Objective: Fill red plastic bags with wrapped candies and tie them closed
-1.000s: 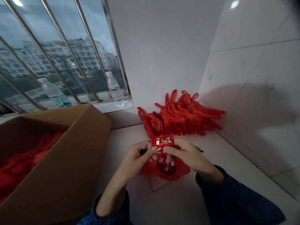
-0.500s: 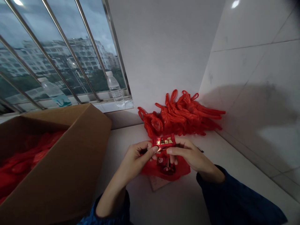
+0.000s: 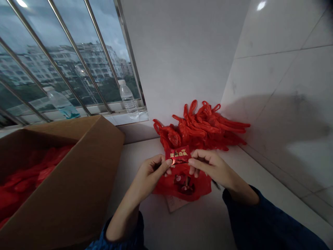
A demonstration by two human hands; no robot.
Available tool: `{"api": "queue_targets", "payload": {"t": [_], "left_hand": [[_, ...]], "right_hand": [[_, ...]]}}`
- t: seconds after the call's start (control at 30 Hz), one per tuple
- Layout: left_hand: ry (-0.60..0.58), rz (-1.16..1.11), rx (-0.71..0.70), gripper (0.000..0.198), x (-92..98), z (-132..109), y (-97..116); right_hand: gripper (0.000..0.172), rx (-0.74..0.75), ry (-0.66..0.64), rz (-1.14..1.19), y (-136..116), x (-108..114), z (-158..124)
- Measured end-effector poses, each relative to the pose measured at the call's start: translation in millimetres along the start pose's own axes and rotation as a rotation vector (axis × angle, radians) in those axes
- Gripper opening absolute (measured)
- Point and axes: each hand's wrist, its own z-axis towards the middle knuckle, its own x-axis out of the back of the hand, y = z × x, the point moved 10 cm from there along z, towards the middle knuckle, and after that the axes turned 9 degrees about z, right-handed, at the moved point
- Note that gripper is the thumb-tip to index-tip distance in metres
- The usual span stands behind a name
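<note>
A small red packet [image 3: 179, 153] with gold lettering is held up over the counter. My left hand [image 3: 149, 177] is closed on its left side, the thumb lying across the lower left corner. At the lower right corner, my right hand [image 3: 212, 168] has its thumb and fingers pinched at the packet's edge. Below the hands, a red plastic bag [image 3: 203, 189] lies spread out, with a few dark red wrapped pieces [image 3: 186, 184] on it. A flat pale pink piece [image 3: 175, 204] sticks out from under the bag.
Several red plastic bags [image 3: 200, 125] are heaped against the wall. A cardboard box [image 3: 78, 166] holding red bags [image 3: 39, 170] stands at the left. Plastic bottles [image 3: 128, 100] stand by the barred window. A dark thin object [image 3: 216, 185] lies right of the spread bag.
The packet has shifted slightly left and its face now shows more fully. My right hand has moved a little right, its fingers now at the packet's edge.
</note>
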Motion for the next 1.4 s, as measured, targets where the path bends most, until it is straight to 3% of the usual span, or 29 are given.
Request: {"api": "queue_targets", "payload": {"t": [0.23, 0.47, 0.7, 0.9, 1.23, 1.4], "left_hand": [[0.018, 0.036, -0.042, 0.038, 6.1, -1, 5], [-0.072, 0.077, -0.04, 0.036, 1.2, -5, -3], [-0.123, 0.12, -0.077, 0.032, -7.6, -5, 6], [0.093, 0.017, -0.052, 0.023, 12.5, -2, 5], [0.264, 0.002, -0.17, 0.019, 25.7, -10, 19], [0.26, -0.026, -0.165, 0.019, 23.5, -10, 16]], "right_hand": [[0.028, 0.049, -0.02, 0.02, -5, -3, -1], [0.022, 0.014, -0.08, -0.11, 1, -3, -2], [0.025, 0.132, 0.205, -0.06, -5, 17, 3], [0.022, 0.18, 0.195, -0.151, -13, 12, 0], [0.02, 0.301, 0.244, -0.171, -27, 13, -8], [0.02, 0.308, 0.254, -0.181, -26, 13, -8]]}}
